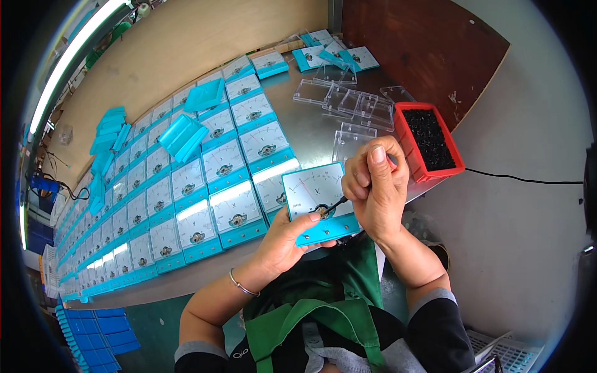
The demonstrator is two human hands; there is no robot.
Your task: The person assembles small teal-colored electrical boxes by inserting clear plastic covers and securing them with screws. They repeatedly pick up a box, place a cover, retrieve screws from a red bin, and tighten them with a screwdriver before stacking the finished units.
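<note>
My left hand (278, 244) grips a turquoise panel voltmeter (316, 181) with a white dial face, held tilted above the table's front edge. Its thumb presses beside the exposed brass-coloured movement at the bottom of the dial. In my right hand (377, 189), closed in a fist, is a slim screwdriver (337, 203); its dark shaft slants down to that movement. Most of its handle is hidden by the fingers, with a bit of red showing. No clear cover sits on the held meter. Right beside it on the table lies another voltmeter (268, 183) of the same kind.
Rows of voltmeters (186, 180) fill the table's left side, with loose turquoise housing parts (183, 137) on top. Clear plastic covers (357, 105) lie scattered behind my hands. A red bin (403, 140) of small black parts stands at the right, against a brown board (423, 50).
</note>
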